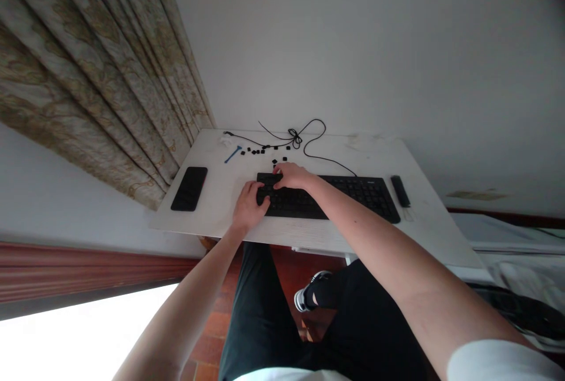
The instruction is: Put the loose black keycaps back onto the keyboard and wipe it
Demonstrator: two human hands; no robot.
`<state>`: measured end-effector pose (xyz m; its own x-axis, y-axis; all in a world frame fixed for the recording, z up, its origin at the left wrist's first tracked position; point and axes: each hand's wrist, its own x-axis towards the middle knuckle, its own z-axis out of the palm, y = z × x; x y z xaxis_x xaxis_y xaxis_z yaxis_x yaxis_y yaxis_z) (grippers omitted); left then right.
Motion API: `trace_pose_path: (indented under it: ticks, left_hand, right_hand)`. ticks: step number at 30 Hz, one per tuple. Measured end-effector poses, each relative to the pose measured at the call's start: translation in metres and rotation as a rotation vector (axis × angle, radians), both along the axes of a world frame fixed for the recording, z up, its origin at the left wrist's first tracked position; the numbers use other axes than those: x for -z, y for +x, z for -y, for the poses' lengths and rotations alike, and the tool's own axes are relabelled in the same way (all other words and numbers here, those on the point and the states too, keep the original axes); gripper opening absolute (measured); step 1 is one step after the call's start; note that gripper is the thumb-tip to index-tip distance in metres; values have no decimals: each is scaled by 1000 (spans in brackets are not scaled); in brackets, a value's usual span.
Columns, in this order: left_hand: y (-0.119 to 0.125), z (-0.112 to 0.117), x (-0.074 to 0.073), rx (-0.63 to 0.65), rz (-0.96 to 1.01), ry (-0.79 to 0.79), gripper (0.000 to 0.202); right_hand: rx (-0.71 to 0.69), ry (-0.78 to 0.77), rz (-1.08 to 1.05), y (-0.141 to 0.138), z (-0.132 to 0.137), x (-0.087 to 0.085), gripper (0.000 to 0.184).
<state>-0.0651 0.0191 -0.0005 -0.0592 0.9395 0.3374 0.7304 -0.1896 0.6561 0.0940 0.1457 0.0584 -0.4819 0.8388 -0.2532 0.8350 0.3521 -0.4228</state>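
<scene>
The left hand [248, 207] and right hand [291, 176] rest on a black plastic keyboard [348, 195], fingers [277, 170] curled narrow, any grip unclear, near small loose black keycaps [256, 151] on the white counter [220, 192].

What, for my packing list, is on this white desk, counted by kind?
black keyboard: 1
black smartphone: 1
black remote-like bar: 1
black cable: 1
blue tool: 1
white scrap: 1
loose black keycaps: about 12, too small to count exactly
Total: about 18
</scene>
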Motion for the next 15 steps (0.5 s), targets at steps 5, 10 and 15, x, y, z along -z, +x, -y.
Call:
trace_pose_path:
  ticks: [5, 10, 15]
  left_hand:
    - [0, 0, 2, 12, 1, -19, 36]
    - [2, 0, 3, 37, -17, 0, 39]
    - [5, 0, 3, 50, -77, 10, 42]
  right_hand:
    - [-76, -86, -14, 2, -10, 0, 66]
    - [-125, -84, -35, 4, -12, 2, 49]
    - [-132, -82, -12, 3, -11, 3, 46]
